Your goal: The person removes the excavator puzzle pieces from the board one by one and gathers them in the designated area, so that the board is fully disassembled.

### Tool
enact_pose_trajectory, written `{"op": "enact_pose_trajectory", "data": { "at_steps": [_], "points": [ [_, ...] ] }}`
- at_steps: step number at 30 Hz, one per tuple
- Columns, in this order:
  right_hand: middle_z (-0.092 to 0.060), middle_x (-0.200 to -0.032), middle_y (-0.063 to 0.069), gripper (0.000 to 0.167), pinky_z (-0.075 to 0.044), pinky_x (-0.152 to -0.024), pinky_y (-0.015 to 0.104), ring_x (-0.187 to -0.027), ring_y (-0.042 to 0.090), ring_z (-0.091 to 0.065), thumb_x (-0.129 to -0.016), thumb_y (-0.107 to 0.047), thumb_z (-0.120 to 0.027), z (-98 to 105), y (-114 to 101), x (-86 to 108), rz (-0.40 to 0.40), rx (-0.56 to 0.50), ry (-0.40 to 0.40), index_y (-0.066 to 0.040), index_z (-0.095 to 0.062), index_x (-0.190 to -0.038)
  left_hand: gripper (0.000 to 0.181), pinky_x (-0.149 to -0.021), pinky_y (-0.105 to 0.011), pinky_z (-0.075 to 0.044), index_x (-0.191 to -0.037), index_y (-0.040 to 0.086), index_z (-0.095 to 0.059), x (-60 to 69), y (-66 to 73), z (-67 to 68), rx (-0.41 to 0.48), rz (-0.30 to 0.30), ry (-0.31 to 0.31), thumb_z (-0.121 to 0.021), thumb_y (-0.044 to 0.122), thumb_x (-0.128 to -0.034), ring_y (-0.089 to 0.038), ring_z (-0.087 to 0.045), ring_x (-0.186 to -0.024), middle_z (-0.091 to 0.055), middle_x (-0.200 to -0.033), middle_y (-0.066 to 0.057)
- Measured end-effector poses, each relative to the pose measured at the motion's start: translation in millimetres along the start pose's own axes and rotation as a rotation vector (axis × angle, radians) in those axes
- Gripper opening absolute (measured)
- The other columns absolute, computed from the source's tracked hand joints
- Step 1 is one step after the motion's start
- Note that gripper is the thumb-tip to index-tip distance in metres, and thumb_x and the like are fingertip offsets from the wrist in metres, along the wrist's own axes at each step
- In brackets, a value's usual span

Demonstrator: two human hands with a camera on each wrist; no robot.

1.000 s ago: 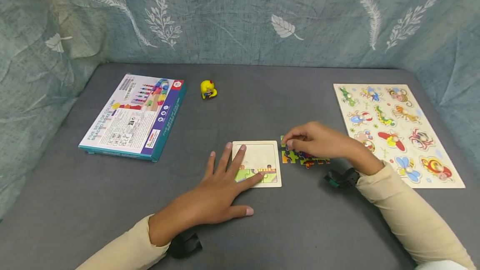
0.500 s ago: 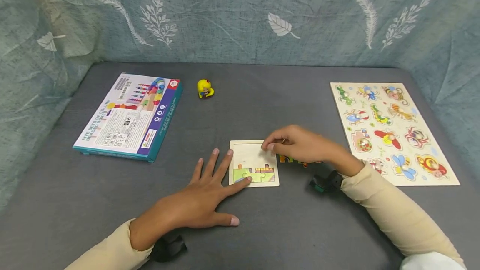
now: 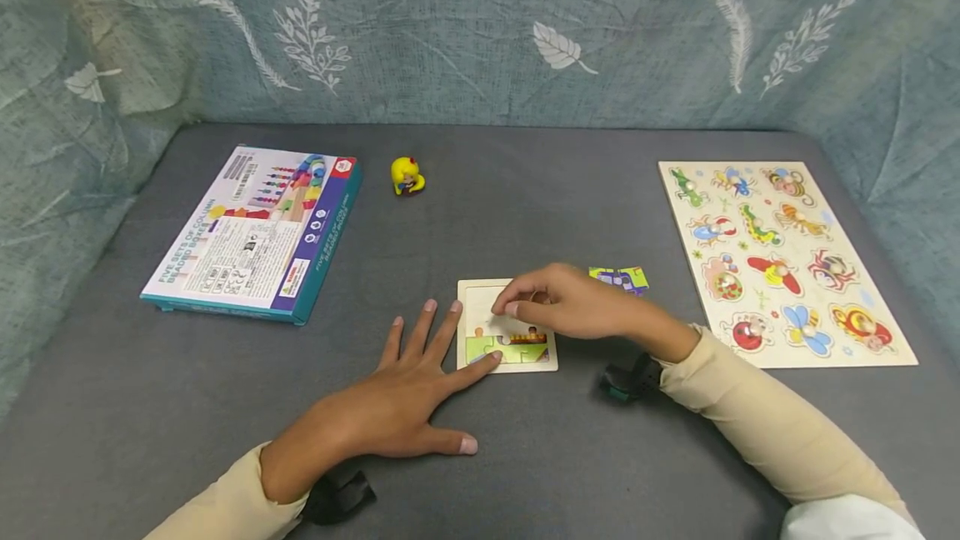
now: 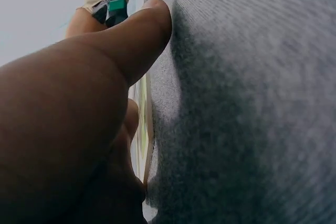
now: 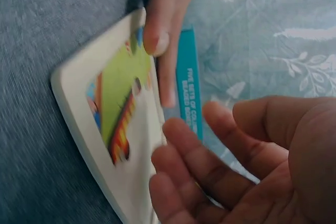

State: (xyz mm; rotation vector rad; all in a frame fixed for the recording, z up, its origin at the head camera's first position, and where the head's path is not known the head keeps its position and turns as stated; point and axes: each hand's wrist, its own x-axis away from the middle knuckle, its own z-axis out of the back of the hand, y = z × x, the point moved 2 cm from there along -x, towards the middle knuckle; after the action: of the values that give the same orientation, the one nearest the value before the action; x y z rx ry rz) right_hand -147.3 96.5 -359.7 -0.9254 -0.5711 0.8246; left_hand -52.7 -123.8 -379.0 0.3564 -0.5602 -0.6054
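A small square wooden puzzle tray (image 3: 480,290) lies near the table's middle, its lower part filled with green and red-yellow jigsaw pieces (image 3: 517,350). My left hand (image 3: 405,407) is spread flat, its fingertips resting on the tray's left side and lower pieces. Above the tray's right half, my right hand (image 3: 577,302) hovers with fingers bent and thumb near the index finger. In the right wrist view its fingers (image 5: 194,166) curve beside the tray, and no piece shows plainly between them. Whether something small is hidden there, I cannot tell. Loose purple-green puzzle pieces (image 3: 618,278) lie behind the right hand.
A boxed bead set (image 3: 255,232) lies at the left. Near the back sits a small yellow-haired toy figure (image 3: 406,177). A large wooden insect puzzle board (image 3: 787,265) lies at the right, close to the right forearm. A leaf-patterned curtain (image 3: 450,32) hangs behind the table.
My right hand has moved left from the loose pieces to above the tray. My left hand has slid slightly left and down, still spread. More of the loose purple-green pieces shows.
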Motion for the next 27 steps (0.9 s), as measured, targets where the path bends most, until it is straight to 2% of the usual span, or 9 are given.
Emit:
{"op": "enact_pose_trajectory", "data": {
  "at_steps": [5,9,12,16,18,21,27],
  "points": [
    [-0.049,-0.064,-0.004,0.023,-0.034,-0.049,0.026,-0.049,0.009,-0.038,-0.100,-0.009,-0.051,-5.8,1.6,-4.0,-0.020,-0.022,0.006,-0.005,-0.069,-0.114,0.084,-0.104,-0.067,0.013,-0.154,0.038,-0.024,0.2,0.0,-0.9,-0.025,0.006,0.014,-0.059,0.068,-0.0839,-0.037,0.029,-0.139,0.025,-0.158,-0.010],
    [-0.045,-0.061,-0.005,0.023,-0.034,-0.049,0.026,-0.048,0.009,-0.037,-0.100,-0.010,-0.052,-8.1,0.9,-5.8,-0.042,-0.041,0.001,-0.006,-0.069,-0.115,0.082,-0.103,-0.068,0.012,-0.154,0.038,-0.026,0.1,0.7,-0.4,-0.029,0.005,0.018,-0.060,0.066,-0.0847,-0.037,0.028,-0.139,0.023,-0.158,-0.011],
    [-0.053,-0.071,-0.003,0.022,-0.038,-0.054,0.027,-0.054,0.010,-0.039,-0.100,-0.011,-0.053,-8.8,-0.2,-6.7,-0.048,-0.035,-0.007,-0.007,-0.069,-0.115,0.082,-0.103,-0.068,0.012,-0.154,0.038,-0.025,-0.4,1.2,-0.2,-0.023,0.005,0.014,-0.060,0.065,-0.0850,-0.037,0.028,-0.139,0.022,-0.158,-0.011],
    [-0.066,-0.099,0.000,0.023,-0.045,-0.068,0.029,-0.072,0.011,-0.050,-0.100,-0.010,-0.052,-10.1,-0.1,-8.2,-0.029,-0.031,-0.024,-0.006,-0.069,-0.115,0.082,-0.103,-0.069,0.011,-0.154,0.038,-0.024,-1.0,2.9,-0.7,-0.010,0.009,0.013,-0.060,0.065,-0.0858,-0.038,0.028,-0.139,0.023,-0.158,-0.011],
    [-0.067,-0.106,0.002,0.023,-0.047,-0.074,0.029,-0.081,0.012,-0.055,-0.100,-0.009,-0.052,-11.2,0.1,-9.1,-0.017,-0.038,-0.034,-0.005,-0.070,-0.114,0.081,-0.103,-0.069,0.012,-0.154,0.038,-0.024,-1.5,4.0,-1.2,-0.004,0.013,0.014,-0.060,0.064,-0.0860,-0.037,0.028,-0.139,0.023,-0.158,-0.011],
    [-0.068,-0.110,0.003,0.022,-0.048,-0.077,0.029,-0.089,0.012,-0.057,-0.100,-0.008,-0.052,-12.2,-0.5,-10.1,-0.006,-0.040,-0.039,-0.004,-0.070,-0.113,0.080,-0.103,-0.069,0.012,-0.154,0.038,-0.026,-2.1,4.9,-1.7,0.000,0.017,0.018,-0.060,0.064,-0.0862,-0.037,0.028,-0.139,0.023,-0.158,-0.011],
    [-0.068,-0.110,0.003,0.022,-0.048,-0.076,0.028,-0.087,0.012,-0.057,-0.100,-0.008,-0.053,-14.9,-0.4,-10.5,-0.007,-0.043,-0.044,-0.004,-0.070,-0.113,0.080,-0.103,-0.067,0.013,-0.154,0.038,-0.026,-1.5,3.9,-3.0,0.009,0.020,0.017,-0.059,0.066,-0.0859,-0.036,0.029,-0.139,0.022,-0.159,-0.010]
  ]
}}
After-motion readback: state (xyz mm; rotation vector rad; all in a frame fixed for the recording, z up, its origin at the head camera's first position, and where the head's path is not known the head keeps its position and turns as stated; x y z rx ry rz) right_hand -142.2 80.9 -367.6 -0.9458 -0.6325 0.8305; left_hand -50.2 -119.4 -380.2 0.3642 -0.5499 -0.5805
